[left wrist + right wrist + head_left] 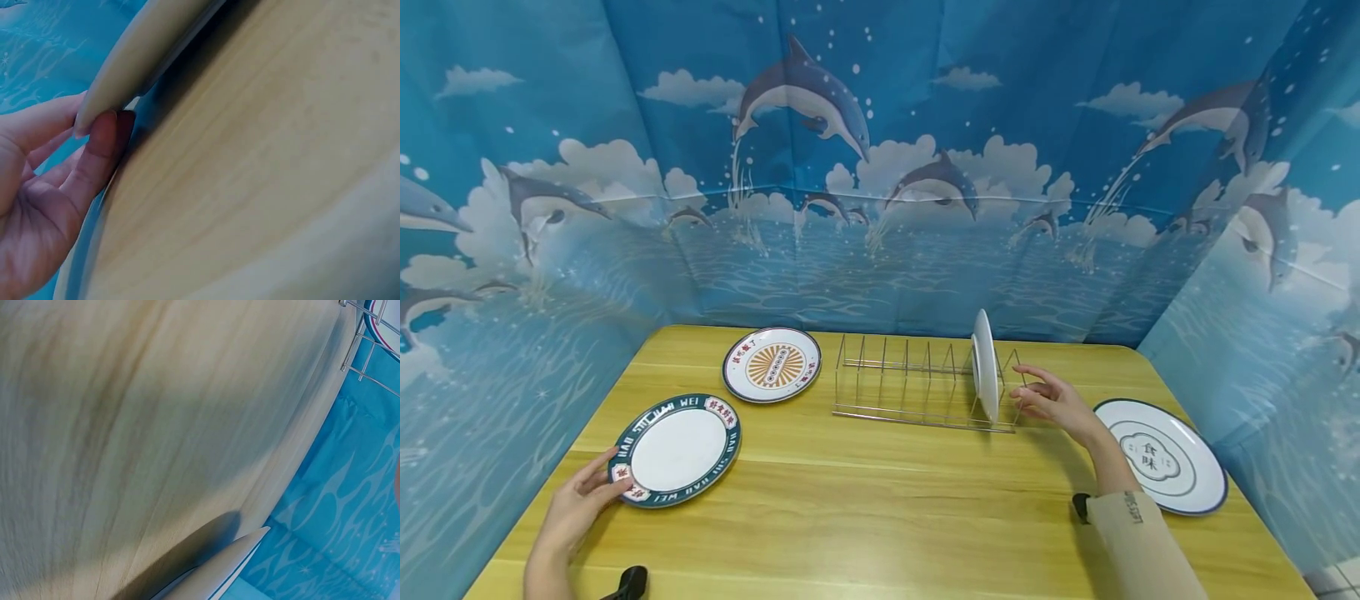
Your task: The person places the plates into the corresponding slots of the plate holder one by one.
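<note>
My left hand pinches the near-left rim of a white plate with a dark green lettered border. In the left wrist view, the fingers and thumb hold that plate's edge, seen from the side with a dark gap beneath it. On the other side, my right hand is at the right end of a wire dish rack, thumb and forefinger apart; whether it touches the wire I cannot tell. One white plate stands upright in the rack's right part. The right wrist view hardly shows the hand.
A white plate with an orange sunburst lies flat left of the rack. Another white plate with a dark rim lies at the right, beside the right forearm. A blue dolphin-print curtain surrounds the wooden table.
</note>
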`<state>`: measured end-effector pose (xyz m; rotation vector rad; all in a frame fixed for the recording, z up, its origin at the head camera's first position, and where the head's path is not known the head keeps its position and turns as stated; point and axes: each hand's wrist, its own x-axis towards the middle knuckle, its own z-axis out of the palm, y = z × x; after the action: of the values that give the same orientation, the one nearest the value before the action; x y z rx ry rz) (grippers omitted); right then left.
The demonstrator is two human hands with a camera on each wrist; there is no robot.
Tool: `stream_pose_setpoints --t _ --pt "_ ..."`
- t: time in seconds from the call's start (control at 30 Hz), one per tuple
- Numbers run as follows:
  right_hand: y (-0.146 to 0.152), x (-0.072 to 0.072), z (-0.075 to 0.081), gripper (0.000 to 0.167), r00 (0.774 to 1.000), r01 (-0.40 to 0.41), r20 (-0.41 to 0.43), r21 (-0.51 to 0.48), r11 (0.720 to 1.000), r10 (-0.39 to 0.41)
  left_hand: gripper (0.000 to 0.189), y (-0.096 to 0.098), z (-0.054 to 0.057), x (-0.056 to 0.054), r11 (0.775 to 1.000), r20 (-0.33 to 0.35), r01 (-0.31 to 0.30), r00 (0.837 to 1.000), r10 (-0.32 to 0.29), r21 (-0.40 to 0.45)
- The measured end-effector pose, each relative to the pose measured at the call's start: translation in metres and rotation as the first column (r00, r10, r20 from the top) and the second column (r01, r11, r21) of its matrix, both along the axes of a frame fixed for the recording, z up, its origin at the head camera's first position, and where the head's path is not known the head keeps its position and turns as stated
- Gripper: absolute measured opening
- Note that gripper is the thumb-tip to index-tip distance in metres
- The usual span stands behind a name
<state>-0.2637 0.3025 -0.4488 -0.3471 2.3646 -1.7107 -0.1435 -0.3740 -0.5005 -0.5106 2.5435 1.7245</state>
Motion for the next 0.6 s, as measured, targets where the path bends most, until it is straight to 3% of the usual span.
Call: stream_pose_setpoints --t 0.1,0.17,0.27,0.37,0.43,0.6 --pt "0.0 0.0 0.0 0.059 1.0 0.0 0.001 -0.002 1.0 0.0 0.078 0.0 -0.004 0.001 0.98 -0.037 0.033 0.999 -0.026 0.199" --pt "0.0 0.0 -0.001 0.059 1.0 -0.001 0.001 -0.003 1.0 0.001 0.078 -0.001 -0.006 0.002 0.935 -0.076 0.067 0.996 -0.043 0.348" --pt "0.0 -0.001 -0.001 0.059 1.0 -0.003 -0.005 -0.002 1.0 0.003 0.079 0.0 -0.008 0.003 0.867 -0.134 0.112 0.99 -0.053 0.485" --pt "0.001 -0.001 -0.002 0.059 1.0 -0.009 -0.01 -0.003 1.0 0.009 0.079 0.002 -0.009 0.002 0.805 -0.202 0.168 0.977 -0.061 0.569" --pt "0.001 -0.001 -0.003 0.058 1.0 -0.014 -0.017 -0.002 1.0 0.014 0.078 0.004 -0.011 0.002 0.752 -0.253 0.208 0.966 -0.057 0.626" --pt "0.001 -0.001 -0.003 0.057 1.0 -0.012 -0.018 0.001 1.0 0.012 0.072 0.006 -0.016 0.0 0.634 -0.356 0.31 0.933 -0.059 0.708"
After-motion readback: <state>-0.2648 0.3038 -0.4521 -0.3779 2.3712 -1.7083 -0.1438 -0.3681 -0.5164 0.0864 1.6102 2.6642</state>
